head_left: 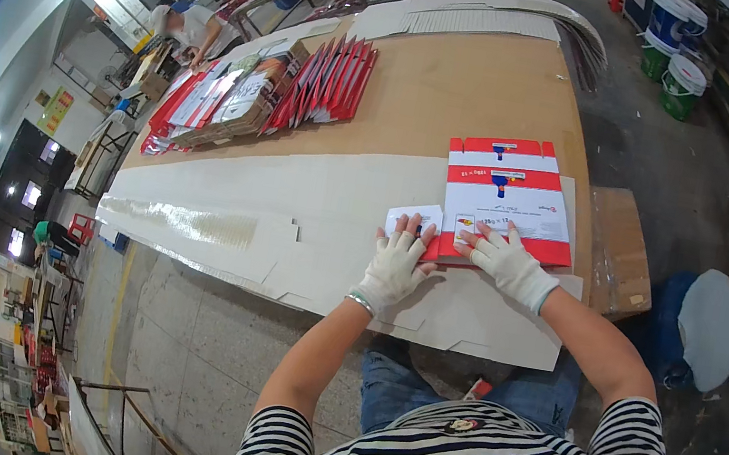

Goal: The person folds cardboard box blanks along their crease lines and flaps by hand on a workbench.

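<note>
A red and white printed carton lies flattened on the table in front of me, with a white flap sticking out at its left. My left hand, in a white glove with bare fingertips, rests on that flap with its fingers spread. On the carton's near part lies my right hand, gloved the same way, its fingers stretched out flat. Neither hand grips anything. The carton's lower left edge is partly hidden by my hands.
Folded red and white cartons stand in a row at the far left, beside stacked bundles. White cardboard sheets cover the table's near side. A brown box stands off the right edge. Lidded buckets are at the back right. Another person works at far left.
</note>
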The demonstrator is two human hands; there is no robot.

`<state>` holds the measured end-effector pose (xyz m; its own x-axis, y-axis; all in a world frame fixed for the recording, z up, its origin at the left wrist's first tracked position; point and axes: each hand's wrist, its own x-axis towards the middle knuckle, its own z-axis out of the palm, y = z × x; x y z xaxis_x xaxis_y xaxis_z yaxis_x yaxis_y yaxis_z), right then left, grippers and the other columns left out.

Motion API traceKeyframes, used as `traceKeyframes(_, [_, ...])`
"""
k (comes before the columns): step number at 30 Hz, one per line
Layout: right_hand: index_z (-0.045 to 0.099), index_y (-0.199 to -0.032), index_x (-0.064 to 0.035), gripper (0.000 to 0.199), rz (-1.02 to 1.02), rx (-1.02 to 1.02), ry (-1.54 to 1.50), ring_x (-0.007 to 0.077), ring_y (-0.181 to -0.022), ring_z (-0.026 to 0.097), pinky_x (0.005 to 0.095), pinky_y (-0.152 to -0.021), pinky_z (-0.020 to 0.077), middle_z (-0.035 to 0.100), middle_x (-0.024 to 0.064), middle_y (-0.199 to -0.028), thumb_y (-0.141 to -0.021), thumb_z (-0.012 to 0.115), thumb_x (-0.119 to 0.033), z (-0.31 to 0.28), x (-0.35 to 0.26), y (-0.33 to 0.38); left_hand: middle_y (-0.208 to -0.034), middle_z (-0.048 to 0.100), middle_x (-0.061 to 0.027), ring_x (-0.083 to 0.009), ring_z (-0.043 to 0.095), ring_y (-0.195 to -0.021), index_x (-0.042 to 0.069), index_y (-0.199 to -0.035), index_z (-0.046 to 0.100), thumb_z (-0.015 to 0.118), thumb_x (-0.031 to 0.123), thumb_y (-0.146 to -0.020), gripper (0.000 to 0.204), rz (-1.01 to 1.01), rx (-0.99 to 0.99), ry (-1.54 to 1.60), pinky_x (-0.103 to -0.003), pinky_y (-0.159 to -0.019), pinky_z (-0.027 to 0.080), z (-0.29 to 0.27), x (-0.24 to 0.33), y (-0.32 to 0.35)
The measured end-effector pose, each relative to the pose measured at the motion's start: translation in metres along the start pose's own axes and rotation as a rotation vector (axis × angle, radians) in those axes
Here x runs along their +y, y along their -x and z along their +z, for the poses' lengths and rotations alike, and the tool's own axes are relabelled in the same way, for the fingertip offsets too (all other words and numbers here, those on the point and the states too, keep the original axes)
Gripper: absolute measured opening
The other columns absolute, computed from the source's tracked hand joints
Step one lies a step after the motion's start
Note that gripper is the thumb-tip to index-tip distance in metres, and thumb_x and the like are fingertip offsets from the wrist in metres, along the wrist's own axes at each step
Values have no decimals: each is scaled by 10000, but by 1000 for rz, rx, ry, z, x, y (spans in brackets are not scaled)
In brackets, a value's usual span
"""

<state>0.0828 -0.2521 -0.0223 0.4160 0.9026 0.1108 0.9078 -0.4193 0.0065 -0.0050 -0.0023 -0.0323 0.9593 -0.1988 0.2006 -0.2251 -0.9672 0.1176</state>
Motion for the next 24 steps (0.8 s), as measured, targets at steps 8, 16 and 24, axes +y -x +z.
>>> traceKeyframes(8, [369, -1459, -207, 509, -19, 50, 58, 275, -1418, 306, 710, -1035, 279, 326, 20, -1542, -953, 429, -199, 19, -4, 3, -1528, 282, -165, -380, 265, -1411, 197, -1475, 340, 514, 460, -929, 631, -74, -79, -122, -717, -1021, 236, 4, 5, -4])
traceKeyframes(16, [419, -1434, -181, 507, -80, 77, 103, 289, -1392, 357, 680, -1054, 267, 397, 40, -1500, -928, 451, -204, 22, -4, 8, -1523, 298, -153, -370, 273, -1408, 229, -1449, 387, 531, 485, -909, 614, -58, -94, -95, -707, -1040, 210, 4, 6, -1])
traceKeyframes(24, [355, -1471, -181, 550, -98, -40, 80, 280, -1416, 314, 665, -1058, 283, 352, 28, -1527, -930, 454, -177, 21, 5, 10, -1536, 291, -119, -343, 222, -1434, 196, -1420, 436, 572, 459, -892, 605, -188, -128, 46, -673, -1087, 132, 12, 10, -9])
